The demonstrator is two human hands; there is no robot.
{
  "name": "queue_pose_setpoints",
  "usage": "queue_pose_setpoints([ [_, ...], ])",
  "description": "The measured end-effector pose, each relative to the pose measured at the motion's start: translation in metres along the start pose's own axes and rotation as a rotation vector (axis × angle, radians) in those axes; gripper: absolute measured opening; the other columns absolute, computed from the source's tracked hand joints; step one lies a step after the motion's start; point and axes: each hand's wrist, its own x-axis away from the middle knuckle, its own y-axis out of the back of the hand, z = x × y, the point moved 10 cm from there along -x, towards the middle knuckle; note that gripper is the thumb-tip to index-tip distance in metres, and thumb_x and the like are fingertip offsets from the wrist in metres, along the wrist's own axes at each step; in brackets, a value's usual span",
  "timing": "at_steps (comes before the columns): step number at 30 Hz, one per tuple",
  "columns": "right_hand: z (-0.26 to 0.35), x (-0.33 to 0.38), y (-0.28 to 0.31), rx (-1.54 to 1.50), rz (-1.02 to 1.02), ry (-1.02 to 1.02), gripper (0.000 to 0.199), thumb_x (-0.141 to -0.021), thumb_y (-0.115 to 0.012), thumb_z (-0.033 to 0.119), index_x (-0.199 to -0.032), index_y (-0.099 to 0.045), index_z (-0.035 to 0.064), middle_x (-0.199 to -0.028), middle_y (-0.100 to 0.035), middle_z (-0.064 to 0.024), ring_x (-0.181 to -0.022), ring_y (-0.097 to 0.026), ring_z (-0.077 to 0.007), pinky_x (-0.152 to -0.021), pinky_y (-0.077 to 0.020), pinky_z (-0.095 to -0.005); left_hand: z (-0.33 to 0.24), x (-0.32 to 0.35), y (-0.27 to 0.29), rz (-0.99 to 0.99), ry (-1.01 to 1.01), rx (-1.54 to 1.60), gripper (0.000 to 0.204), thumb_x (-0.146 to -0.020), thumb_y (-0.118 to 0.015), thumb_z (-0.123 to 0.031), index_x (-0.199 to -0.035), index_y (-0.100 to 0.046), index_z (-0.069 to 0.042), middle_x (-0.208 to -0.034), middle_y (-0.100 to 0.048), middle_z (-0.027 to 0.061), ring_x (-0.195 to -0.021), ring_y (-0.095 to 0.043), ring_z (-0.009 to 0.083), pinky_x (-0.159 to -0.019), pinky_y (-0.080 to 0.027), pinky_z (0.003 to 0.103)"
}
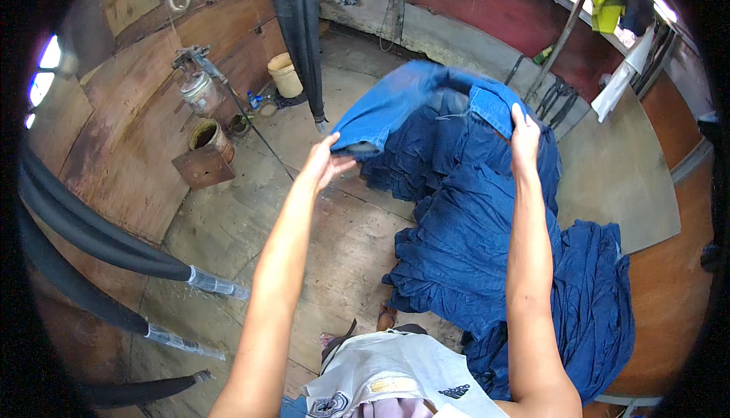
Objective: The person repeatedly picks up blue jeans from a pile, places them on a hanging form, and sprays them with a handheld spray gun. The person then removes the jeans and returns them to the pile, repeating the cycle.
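A pair of blue jeans (395, 99) hangs stretched in an arch between my hands, its far middle smeared by motion. With thumb on top and fingers beneath, my left hand (328, 163) grips one leg's hem. Farther right, my right hand (524, 135) is closed on the other hem. Below and behind the jeans lies a large heap of dark blue crumpled denim (471, 228), which runs along my right side down to the lower edge.
Black tubes with clear plastic ends (217, 283) reach in from the left, and black cloth (296, 38) hangs ahead. Beyond stand a beige bucket (284, 76) and a rusty can (211, 138). A flat board (616, 167) leans at the right; clothes (608, 0) hang above.
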Motion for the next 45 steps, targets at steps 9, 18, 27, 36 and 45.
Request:
queue_pose_setpoints([
  [9, -0.382, 0.339, 0.151, 0.694, 0.032, -0.276, 0.039, -0.1, -0.053, 0.033, -0.113, -0.062, -0.0026, -0.097, -0.069, -0.0215, -0.09, -0.066, -0.0363, -0.084, -0.0512, -0.0456, 0.433, 0.186, 0.269, -0.234, 0.614, -0.528, 0.039, -0.099, -0.054, -0.036, -0.107, -0.068, -0.001, -0.087, -0.069, 0.0122, -0.071, -0.066, 0.0237, -0.061, -0.055, 0.041],
  [18, -0.448, 0.711, 0.258, 0.893, 0.673, -1.377, 0.024, -0.09, -0.058, 0.027, -0.093, -0.064, 0.0043, -0.093, -0.067, -0.0217, -0.084, -0.062, -0.0382, -0.077, -0.051, -0.0485, 0.453, 0.554, 0.372, -0.003, 1.247, -1.152, 0.039, -0.099, -0.048, -0.035, -0.093, -0.069, -0.003, -0.082, -0.07, 0.0148, -0.075, -0.067, 0.0269, -0.067, -0.053, 0.044],
  [27, -0.498, 0.348, 0.205, 0.304, 0.215, -0.804, 0.019, -0.092, -0.055, 0.022, -0.089, -0.062, 0.0045, -0.079, -0.066, -0.0162, -0.064, -0.062, -0.0294, -0.059, -0.0502, -0.0439, 0.396, 0.278, 0.279, -0.169, 0.751, -1.071, 0.038, -0.099, -0.053, -0.037, -0.083, -0.066, -0.005, -0.07, -0.064, 0.0089, -0.061, -0.059, 0.0185, -0.059, -0.048, 0.036],
  [36, -0.518, 0.288, 0.331, -0.374, -1.011, -1.055, 0.056, -0.094, -0.064, 0.03, -0.143, -0.048, 0.0071, -0.144, -0.047, -0.0191, -0.126, -0.053, -0.0337, -0.095, -0.0519, -0.0437, 0.25, 0.167, 0.095, -0.085, 0.262, -0.778, 0.038, -0.104, -0.054, -0.034, -0.12, -0.064, -0.001, -0.099, -0.071, 0.0087, -0.089, -0.066, 0.0159, -0.078, -0.052, 0.032],
  [45, -0.551, 0.262, 0.384, -0.619, -0.938, -1.052, 0.114, -0.079, -0.072, 0.063, -0.159, -0.01, 0.0095, -0.166, -0.011, -0.0153, -0.152, -0.016, -0.031, -0.122, -0.0121, -0.0499, 0.4, 0.433, 0.31, 0.195, 0.974, -1.319, 0.029, -0.098, -0.05, -0.02, -0.097, -0.07, 0.002, -0.077, -0.067, 0.0144, -0.058, -0.062, 0.0226, -0.054, -0.051, 0.035],
])
